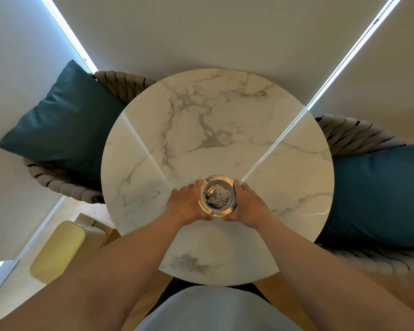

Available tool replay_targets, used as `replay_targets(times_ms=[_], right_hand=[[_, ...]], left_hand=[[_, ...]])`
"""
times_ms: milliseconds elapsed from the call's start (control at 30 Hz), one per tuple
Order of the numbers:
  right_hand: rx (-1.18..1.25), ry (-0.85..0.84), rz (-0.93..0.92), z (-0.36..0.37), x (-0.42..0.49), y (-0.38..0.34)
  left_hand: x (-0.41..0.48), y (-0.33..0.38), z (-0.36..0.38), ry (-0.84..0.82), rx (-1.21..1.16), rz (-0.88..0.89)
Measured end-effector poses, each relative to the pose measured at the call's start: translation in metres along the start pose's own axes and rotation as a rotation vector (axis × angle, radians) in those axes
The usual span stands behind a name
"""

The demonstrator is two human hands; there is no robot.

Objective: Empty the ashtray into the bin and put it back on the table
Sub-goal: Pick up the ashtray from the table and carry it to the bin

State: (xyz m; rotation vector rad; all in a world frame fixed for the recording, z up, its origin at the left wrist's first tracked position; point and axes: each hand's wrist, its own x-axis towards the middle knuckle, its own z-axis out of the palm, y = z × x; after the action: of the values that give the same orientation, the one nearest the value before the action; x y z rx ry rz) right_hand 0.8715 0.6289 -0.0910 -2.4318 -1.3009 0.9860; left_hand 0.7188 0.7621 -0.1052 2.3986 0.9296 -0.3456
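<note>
On the marble table, near its front edge, the ashtray is full of ash, with the left hand and right hand closed around its sides, so emptying and returning both remain.

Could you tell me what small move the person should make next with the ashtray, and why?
Probably lift it straight up and keep it level: the left hand and right hand already cup the ashtray on the table, and loose ash fills its bowl.
</note>
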Motion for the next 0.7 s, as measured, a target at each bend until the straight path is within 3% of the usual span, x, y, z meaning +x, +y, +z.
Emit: replay_targets(times_ms=[700], right_hand=[[-0.037, -0.038, -0.069, 0.011, -0.017, 0.005]], left_hand=[[-0.034, 0.007, 0.012, 0.022, -0.016, -0.067]])
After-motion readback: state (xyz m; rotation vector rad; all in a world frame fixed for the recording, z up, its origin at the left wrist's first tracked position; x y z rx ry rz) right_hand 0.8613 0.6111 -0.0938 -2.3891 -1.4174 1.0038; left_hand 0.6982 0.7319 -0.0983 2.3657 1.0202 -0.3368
